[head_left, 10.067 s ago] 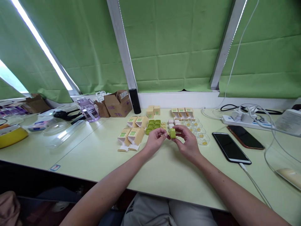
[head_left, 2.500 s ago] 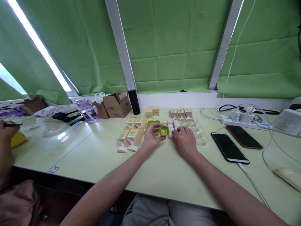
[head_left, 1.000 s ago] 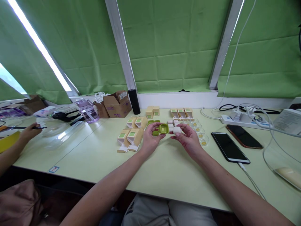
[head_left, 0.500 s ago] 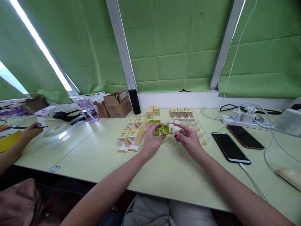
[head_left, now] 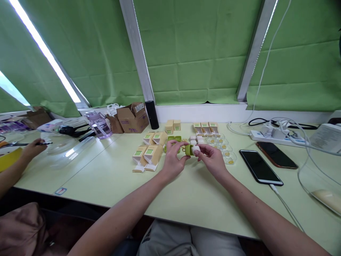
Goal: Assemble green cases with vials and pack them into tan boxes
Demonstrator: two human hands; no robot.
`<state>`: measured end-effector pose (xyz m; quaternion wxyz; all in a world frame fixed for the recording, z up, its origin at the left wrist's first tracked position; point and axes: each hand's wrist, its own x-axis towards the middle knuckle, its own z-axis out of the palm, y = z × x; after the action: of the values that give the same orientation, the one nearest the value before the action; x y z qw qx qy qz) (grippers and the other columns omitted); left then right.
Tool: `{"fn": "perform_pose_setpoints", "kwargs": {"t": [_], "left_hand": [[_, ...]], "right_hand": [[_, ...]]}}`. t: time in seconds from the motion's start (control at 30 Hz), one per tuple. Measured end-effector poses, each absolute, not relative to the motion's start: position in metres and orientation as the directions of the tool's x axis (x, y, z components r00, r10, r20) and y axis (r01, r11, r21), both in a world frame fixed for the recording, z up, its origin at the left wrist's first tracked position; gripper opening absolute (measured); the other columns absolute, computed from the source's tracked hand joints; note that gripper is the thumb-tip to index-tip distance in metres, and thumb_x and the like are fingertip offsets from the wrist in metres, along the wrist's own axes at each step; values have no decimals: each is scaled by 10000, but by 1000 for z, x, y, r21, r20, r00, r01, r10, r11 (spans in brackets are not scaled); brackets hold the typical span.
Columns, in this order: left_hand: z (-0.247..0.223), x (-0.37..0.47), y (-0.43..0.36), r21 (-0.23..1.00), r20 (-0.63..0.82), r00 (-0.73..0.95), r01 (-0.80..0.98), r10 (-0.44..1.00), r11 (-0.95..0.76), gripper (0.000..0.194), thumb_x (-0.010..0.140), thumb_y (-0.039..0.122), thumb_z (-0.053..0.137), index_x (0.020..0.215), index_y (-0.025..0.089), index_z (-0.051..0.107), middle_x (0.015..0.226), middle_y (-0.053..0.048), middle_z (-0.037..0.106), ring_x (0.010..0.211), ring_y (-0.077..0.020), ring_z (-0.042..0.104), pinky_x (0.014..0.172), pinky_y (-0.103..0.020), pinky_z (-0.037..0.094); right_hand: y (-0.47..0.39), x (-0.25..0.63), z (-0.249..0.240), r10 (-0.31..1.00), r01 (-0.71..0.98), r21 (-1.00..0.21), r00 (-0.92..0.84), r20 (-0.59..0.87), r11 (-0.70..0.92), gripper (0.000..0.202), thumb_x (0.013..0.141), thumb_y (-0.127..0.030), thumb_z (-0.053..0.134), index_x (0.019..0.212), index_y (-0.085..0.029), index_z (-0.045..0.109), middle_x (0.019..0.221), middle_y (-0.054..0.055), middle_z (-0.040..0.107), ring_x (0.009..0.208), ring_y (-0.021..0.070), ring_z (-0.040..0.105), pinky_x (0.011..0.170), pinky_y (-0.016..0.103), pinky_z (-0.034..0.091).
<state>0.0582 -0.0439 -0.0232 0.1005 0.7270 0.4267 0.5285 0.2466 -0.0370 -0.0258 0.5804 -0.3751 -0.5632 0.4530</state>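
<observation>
Between thumb and fingers, my left hand [head_left: 173, 156] grips a small green case [head_left: 189, 150] whose open side faces right. My right hand [head_left: 212, 158] pinches a small white piece [head_left: 196, 148] at the mouth of that case; how deep it sits inside I cannot tell. Behind my left hand are more green cases [head_left: 174, 138], partly hidden by its fingers. Pale pink-white pieces [head_left: 193, 138] lie just beyond the hands. To the right of them is a clear plastic tray [head_left: 231, 156] with yellow bits in its cups.
Open tan boxes [head_left: 152, 153] stand left of my hands, small closed boxes [head_left: 169, 127] and open ones [head_left: 205, 128] farther back. Two phones [head_left: 261, 167], one on a cable, and a power strip [head_left: 279, 137] lie right. A co-worker's hand [head_left: 33, 149] holds a dark thin tool at far left.
My right hand has brought the white piece left, up to the green case's mouth. The case has turned its opening toward the right. My left hand keeps its grip.
</observation>
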Motion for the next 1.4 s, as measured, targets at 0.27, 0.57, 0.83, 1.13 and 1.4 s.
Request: {"fn": "perform_pose_setpoints", "kwargs": {"t": [0.27,0.57,0.83,1.13,1.4], "left_hand": [[-24,56,-43,487,728,163,560,665,-670,448,796,109,810,1215,226,700,1129,-87,726,1202,-303,512,1023,-483,517],[-24,58,-43,549,704,197,459,683,-698,441,788,102,808,1195,218,686,1164,-98,706,1182,-283,599,978,-448,551],[-29,62,-43,616,679,168,401,715,-679,418,809,116,795,1195,212,668,1213,-91,713,1105,-242,681,967,-399,575],[-31,63,-42,686,641,138,338,755,-644,435,807,137,806,1221,213,696,1234,-100,715,1117,-243,687,1005,-415,579],[-29,62,-35,910,415,176,-109,893,-401,535,829,280,851,1324,173,680,1365,-155,693,1234,-282,672,1062,-428,554]], "right_hand": [[-40,247,-23,946,-24,-947,-44,320,320,545,736,-627,846,999,-151,815,790,63,754,646,171,627,614,304,547],[-38,245,-29,947,-6,-947,-40,320,320,610,740,-716,803,964,-149,790,733,59,725,618,177,631,576,296,539],[-39,244,-31,948,16,-948,-41,316,317,607,781,-734,768,965,-156,777,702,33,700,588,163,625,581,294,548],[-44,240,-26,956,-32,-956,-19,293,292,630,738,-748,796,946,-153,772,693,36,709,589,170,636,572,295,556],[-44,248,-27,907,152,-895,-27,420,419,570,947,-706,582,946,-169,771,780,71,748,668,195,694,609,301,552]]}}
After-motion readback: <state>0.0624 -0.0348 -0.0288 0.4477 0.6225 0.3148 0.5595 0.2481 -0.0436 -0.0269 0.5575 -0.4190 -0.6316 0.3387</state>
